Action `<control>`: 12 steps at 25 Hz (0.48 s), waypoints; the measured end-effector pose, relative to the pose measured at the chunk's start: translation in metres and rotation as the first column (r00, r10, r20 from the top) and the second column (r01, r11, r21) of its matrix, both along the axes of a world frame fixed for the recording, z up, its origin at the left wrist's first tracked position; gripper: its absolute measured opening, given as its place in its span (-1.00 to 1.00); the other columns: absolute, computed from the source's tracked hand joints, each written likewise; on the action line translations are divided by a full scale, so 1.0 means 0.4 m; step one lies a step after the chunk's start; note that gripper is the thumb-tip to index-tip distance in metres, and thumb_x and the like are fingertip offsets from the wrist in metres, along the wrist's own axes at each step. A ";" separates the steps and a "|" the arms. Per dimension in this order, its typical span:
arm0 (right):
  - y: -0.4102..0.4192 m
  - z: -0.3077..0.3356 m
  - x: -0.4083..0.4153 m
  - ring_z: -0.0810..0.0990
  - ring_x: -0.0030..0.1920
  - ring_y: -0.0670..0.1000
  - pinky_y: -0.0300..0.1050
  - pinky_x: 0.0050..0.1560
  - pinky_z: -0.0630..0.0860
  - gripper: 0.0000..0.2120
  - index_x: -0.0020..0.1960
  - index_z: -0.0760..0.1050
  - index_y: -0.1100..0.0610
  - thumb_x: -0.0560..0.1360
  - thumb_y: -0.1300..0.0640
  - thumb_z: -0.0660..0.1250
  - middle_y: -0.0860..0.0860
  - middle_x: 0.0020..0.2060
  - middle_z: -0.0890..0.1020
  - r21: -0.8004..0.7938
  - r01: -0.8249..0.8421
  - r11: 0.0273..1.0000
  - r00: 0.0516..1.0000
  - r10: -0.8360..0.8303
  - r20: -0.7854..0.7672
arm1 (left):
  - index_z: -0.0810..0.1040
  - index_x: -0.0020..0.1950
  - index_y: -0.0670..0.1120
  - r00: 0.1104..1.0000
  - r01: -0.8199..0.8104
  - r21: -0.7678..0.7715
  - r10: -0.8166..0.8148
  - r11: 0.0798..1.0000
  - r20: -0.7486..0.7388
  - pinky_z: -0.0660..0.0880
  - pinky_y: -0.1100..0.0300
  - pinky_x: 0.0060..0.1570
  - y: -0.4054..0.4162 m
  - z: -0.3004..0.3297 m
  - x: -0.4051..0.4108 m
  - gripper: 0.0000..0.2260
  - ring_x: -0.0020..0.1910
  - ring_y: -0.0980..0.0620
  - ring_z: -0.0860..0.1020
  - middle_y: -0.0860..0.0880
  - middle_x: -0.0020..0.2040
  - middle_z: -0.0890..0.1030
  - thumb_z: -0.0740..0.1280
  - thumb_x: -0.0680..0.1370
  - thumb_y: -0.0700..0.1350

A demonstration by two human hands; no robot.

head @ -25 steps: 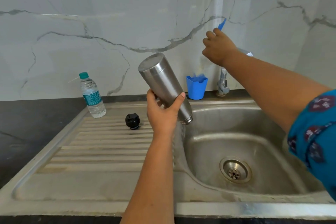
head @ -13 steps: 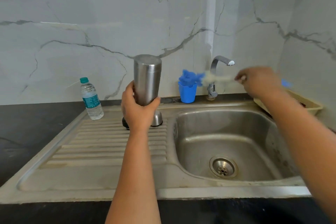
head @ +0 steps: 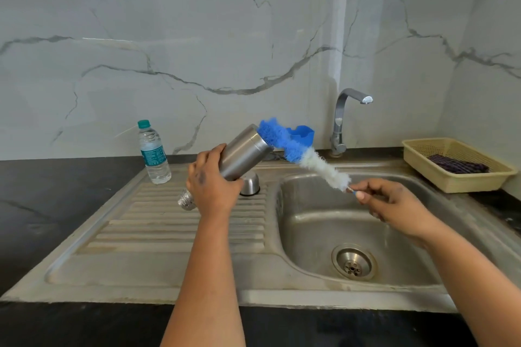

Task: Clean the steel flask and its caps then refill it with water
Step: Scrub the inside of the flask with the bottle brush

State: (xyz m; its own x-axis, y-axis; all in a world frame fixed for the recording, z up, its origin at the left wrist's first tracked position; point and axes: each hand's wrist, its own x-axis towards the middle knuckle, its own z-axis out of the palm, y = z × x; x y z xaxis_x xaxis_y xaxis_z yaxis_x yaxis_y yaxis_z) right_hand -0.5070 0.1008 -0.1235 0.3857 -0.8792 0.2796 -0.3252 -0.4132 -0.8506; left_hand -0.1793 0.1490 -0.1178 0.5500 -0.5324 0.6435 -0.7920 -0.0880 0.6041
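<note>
Left hand [head: 212,182] gripping tilted steel flask [head: 243,153], right hand [head: 393,204] at four o'clock pinching bottle brush [head: 301,153] handle, blue bristles touching flask's upper end, steel cap [head: 249,184] on drainboard [head: 158,236]

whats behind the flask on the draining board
A steel cap stands on the draining board just behind the left hand gripping the steel flask. Hand and flask cover the cap's left side and whatever lies beyond.
</note>
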 end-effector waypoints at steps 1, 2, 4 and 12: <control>0.004 -0.001 -0.004 0.42 -0.38 -0.06 -0.35 -0.39 0.39 -0.84 0.05 0.61 0.05 0.54 0.24 0.32 0.01 -0.33 0.55 0.010 -0.028 1.000 0.999 0.029 -0.030 | 0.46 0.40 0.08 1.000 0.004 -0.006 -0.004 1.000 -0.001 0.38 -0.06 0.24 -0.002 0.000 0.000 -0.28 0.21 -0.09 0.39 0.04 0.26 0.49 0.58 0.26 -0.09; 0.004 -0.001 -0.012 0.42 -0.39 -0.08 -0.35 -0.39 0.39 -0.83 0.05 0.61 0.04 0.53 0.24 0.33 -0.03 -0.36 0.56 0.004 -0.033 0.999 0.998 0.033 -0.052 | 0.46 0.40 0.08 1.000 0.012 -0.005 -0.012 1.000 -0.002 0.38 -0.06 0.24 -0.004 -0.001 0.000 -0.28 0.21 -0.09 0.40 0.04 0.26 0.49 0.58 0.26 -0.09; -0.003 -0.001 -0.014 0.44 -0.40 -0.17 -0.34 -0.34 0.39 -0.82 0.02 0.62 -0.02 0.53 0.22 0.35 -0.08 -0.38 0.58 -0.041 0.027 0.999 0.997 -0.029 -0.067 | 0.46 0.40 0.08 0.999 0.042 0.022 -0.042 0.999 0.009 0.38 -0.07 0.24 -0.011 -0.005 -0.010 -0.28 0.21 -0.08 0.40 0.04 0.25 0.49 0.57 0.26 -0.11; 0.004 0.009 -0.017 0.41 -0.38 -0.12 -0.28 -0.35 0.36 -0.85 0.01 0.62 0.02 0.52 0.22 0.36 -0.03 -0.30 0.55 0.053 0.019 0.998 0.998 -0.016 -0.056 | 0.49 0.37 0.07 0.998 0.044 -0.039 -0.046 0.998 -0.049 0.39 0.08 0.13 -0.020 -0.016 -0.005 -0.29 0.18 -0.06 0.44 0.03 0.23 0.51 0.56 0.23 -0.14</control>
State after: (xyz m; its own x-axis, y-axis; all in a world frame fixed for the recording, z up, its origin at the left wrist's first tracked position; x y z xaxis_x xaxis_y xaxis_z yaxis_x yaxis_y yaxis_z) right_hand -0.5139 0.1023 -0.1200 0.3837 -0.8991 0.2108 -0.3792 -0.3615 -0.8518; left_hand -0.1814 0.1410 -0.1240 0.5581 -0.5335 0.6356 -0.7632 -0.0294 0.6455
